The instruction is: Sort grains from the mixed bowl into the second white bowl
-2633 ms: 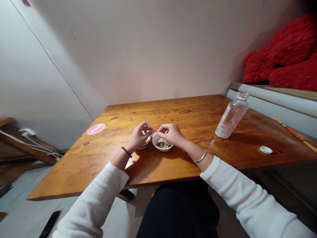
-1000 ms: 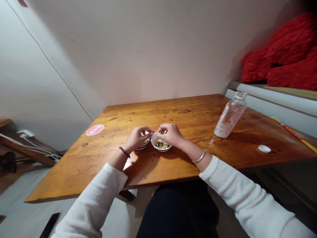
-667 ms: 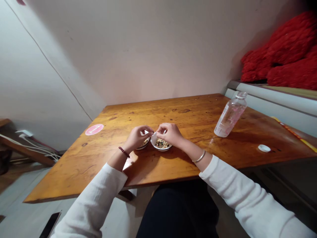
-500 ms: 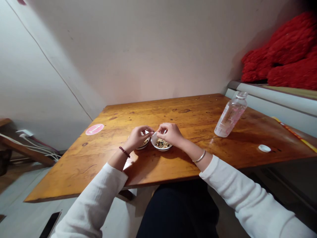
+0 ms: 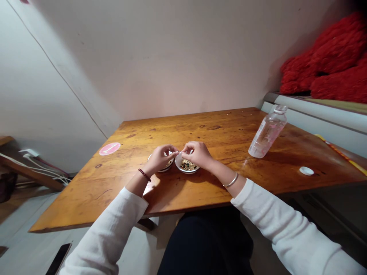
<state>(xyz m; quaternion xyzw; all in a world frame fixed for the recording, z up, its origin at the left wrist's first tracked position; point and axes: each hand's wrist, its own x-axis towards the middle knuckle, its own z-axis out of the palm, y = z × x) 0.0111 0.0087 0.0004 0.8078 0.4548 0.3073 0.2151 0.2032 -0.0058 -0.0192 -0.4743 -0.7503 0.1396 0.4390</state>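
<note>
Two small white bowls stand side by side on the wooden table [image 5: 120,198]. The right bowl [image 5: 187,172] holds many small mixed beads or grains [image 5: 188,165] in pale, dark and orange tones. Most of the left bowl [image 5: 170,168] is hidden under my left hand [image 5: 161,157], with some similar pieces showing inside. My left hand has thumb and forefinger pinched together. Close beside it, over the right bowl's far edge, my right hand [image 5: 198,154] is pinched too. The fingertips nearly meet; anything between them is too small to make out.
A clear pink-patterned plastic bottle [image 5: 266,133] stands uncapped on the right, with a white cap [image 5: 306,171] lying nearer. A round pink sticker [image 5: 109,149] marks the table's left. Behind is a wall [image 5: 172,68]; red fluffy fabric [image 5: 335,61] lies at the upper right.
Almost nothing differs. My left fingertips have shifted very slightly, and both hands stay pinched over the bowls.
</note>
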